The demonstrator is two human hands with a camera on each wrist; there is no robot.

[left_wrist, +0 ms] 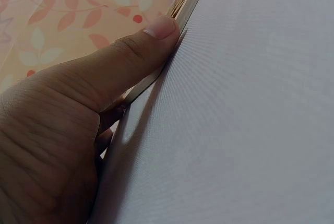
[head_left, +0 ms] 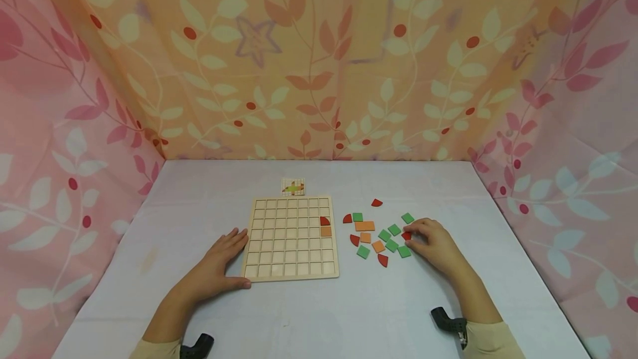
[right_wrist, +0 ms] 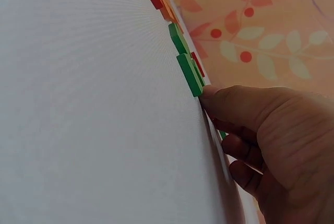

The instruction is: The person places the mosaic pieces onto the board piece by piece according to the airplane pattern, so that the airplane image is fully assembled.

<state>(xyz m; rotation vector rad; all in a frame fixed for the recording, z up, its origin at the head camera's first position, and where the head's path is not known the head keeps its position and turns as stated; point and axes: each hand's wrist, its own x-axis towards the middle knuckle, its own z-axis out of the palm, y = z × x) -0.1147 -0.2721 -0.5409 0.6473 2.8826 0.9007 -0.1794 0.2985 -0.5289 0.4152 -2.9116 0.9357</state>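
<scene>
Card (head_left: 293,186) just past the far edge of the pale wooden board (head_left: 289,240) shows you a green and orange-red figure on a grid — any print is too small to read. Your R hand (head_left: 435,241) has thumb and fingertips narrowed on a red piece (head_left: 407,235), pinching it at the right side of the loose pcs. It's flat and plain red, partly hidden by your fingers, so you can't tell its full outline. Green squares (head_left: 394,230) lie just beside it, w/ orange squares (head_left: 365,237) and red quarter-rounds (head_left: 382,260) further L. Your L hand (head_left: 214,265) is spread wide — fingers at the board's L edge, thumb by its near-L corner. Rightmost col. holds a slotted red quarter (head_left: 325,221) directly behind a slotted orange square (head_left: 325,231).
</scene>
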